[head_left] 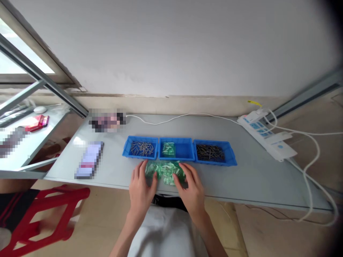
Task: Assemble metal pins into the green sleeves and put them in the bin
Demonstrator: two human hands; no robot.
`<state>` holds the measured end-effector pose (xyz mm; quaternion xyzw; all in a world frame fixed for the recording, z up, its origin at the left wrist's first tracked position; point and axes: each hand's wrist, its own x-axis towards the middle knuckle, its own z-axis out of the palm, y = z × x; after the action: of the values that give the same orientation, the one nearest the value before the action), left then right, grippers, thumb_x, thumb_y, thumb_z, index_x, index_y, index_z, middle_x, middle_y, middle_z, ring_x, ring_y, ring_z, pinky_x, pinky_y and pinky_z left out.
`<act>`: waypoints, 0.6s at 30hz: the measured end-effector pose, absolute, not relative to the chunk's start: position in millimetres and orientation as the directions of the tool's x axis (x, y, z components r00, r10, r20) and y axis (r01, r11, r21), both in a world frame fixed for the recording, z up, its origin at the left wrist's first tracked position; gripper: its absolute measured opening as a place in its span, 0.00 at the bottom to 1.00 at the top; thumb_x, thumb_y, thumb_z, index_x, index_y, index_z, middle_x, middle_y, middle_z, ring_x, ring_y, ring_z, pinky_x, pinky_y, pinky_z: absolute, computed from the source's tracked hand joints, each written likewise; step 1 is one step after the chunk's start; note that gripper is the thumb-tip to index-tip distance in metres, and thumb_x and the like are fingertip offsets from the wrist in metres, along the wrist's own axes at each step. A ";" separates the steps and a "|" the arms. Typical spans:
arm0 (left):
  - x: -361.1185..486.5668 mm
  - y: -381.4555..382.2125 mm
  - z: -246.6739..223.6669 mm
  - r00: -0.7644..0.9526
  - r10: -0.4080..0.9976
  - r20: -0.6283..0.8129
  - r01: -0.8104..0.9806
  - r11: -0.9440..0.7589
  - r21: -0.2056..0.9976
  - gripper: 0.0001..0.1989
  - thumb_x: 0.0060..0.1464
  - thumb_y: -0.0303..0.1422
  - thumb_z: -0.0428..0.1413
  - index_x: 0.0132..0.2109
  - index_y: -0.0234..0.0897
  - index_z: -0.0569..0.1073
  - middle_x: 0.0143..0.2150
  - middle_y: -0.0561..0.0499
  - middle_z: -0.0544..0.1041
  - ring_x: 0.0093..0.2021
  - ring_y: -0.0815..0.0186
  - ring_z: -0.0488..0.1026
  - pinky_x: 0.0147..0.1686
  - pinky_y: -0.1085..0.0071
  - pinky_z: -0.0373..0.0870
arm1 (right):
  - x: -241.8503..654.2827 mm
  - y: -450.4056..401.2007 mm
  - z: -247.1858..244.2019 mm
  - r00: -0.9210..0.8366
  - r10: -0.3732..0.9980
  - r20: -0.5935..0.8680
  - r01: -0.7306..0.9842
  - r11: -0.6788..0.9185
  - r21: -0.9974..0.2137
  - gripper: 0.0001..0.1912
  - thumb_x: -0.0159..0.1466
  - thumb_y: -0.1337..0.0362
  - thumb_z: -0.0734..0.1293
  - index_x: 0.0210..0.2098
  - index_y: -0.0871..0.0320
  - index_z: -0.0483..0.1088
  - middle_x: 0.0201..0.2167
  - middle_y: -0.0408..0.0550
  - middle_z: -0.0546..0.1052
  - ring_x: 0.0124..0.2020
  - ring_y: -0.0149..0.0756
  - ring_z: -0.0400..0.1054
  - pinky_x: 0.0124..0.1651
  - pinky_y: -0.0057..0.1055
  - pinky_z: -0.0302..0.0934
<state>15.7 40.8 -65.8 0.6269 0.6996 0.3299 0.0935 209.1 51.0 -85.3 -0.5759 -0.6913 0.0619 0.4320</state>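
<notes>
Several small clear-green packets (169, 172) lie in a pile at the table's front edge, just before the blue bins. My left hand (143, 182) rests at the pile's left side, thumb and fingers apart around its edge. On the right side my right hand (190, 184) touches the packets, its fingers also spread. Silvery metal pins fill part of the left blue bin (124, 150). The middle blue bin (184, 152) has green packets (168, 149) in its left half. Darker metal pins (210, 152) lie in the right blue bin (230, 159).
A blurred phone (89, 160) lies at the left, with another pixelated object (107, 122) behind it. A white power strip (268, 137) and cables are at the right. A red stool (59, 221) and a person's leg (16, 185) show at lower left.
</notes>
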 end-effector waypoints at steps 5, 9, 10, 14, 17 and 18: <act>23.2 34.8 -66.1 -0.135 0.896 0.422 0.906 -0.061 0.419 0.22 0.68 0.37 0.59 0.66 0.40 0.70 0.66 0.36 0.73 0.61 0.44 0.72 0.60 0.47 0.68 | 211.0 51.9 -82.5 0.034 0.836 0.548 0.764 0.331 -0.554 0.19 0.74 0.61 0.70 0.63 0.52 0.73 0.56 0.54 0.79 0.53 0.46 0.78 0.54 0.41 0.74; 28.4 31.0 -72.9 -0.033 0.906 0.422 0.896 -0.160 0.413 0.24 0.68 0.38 0.60 0.68 0.40 0.69 0.68 0.35 0.71 0.68 0.43 0.67 0.63 0.47 0.65 | 213.5 51.2 -79.0 0.004 0.830 0.558 0.839 0.301 -0.454 0.13 0.73 0.61 0.72 0.56 0.53 0.77 0.53 0.53 0.81 0.46 0.47 0.75 0.52 0.45 0.69; 29.9 30.6 -75.4 -0.004 0.908 0.418 0.891 -0.187 0.413 0.25 0.68 0.39 0.60 0.68 0.41 0.69 0.69 0.35 0.70 0.69 0.43 0.67 0.64 0.48 0.64 | 214.2 50.7 -78.6 -0.002 0.830 0.558 0.846 0.299 -0.442 0.12 0.73 0.61 0.71 0.55 0.53 0.78 0.53 0.53 0.81 0.46 0.47 0.74 0.52 0.46 0.69; 35.1 30.4 -82.6 0.047 0.923 0.383 0.893 -0.211 0.399 0.27 0.66 0.42 0.62 0.69 0.43 0.71 0.70 0.36 0.70 0.70 0.42 0.66 0.65 0.47 0.62 | 216.1 47.8 -79.5 -0.004 0.834 0.552 0.837 0.305 -0.454 0.13 0.74 0.62 0.70 0.57 0.53 0.78 0.54 0.54 0.80 0.50 0.48 0.73 0.54 0.46 0.68; 36.3 30.3 -82.3 0.065 0.929 0.364 0.890 -0.220 0.400 0.27 0.66 0.43 0.61 0.69 0.44 0.72 0.70 0.37 0.72 0.69 0.42 0.67 0.65 0.48 0.61 | 216.5 44.6 -81.5 0.004 0.844 0.537 0.837 0.291 -0.463 0.14 0.75 0.62 0.69 0.58 0.54 0.77 0.56 0.55 0.79 0.54 0.50 0.72 0.57 0.47 0.68; 36.3 30.1 -81.5 0.071 0.929 0.363 0.888 -0.225 0.402 0.28 0.66 0.44 0.61 0.69 0.44 0.72 0.70 0.37 0.72 0.69 0.42 0.67 0.64 0.49 0.62 | 216.2 43.5 -82.3 0.002 0.850 0.527 0.835 0.288 -0.469 0.14 0.75 0.62 0.68 0.59 0.53 0.77 0.57 0.56 0.79 0.55 0.51 0.72 0.57 0.48 0.68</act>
<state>36.3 30.1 -81.5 0.7307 0.6216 0.2799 0.0370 216.2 43.5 -82.3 -0.5966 -0.7062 0.0097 0.3812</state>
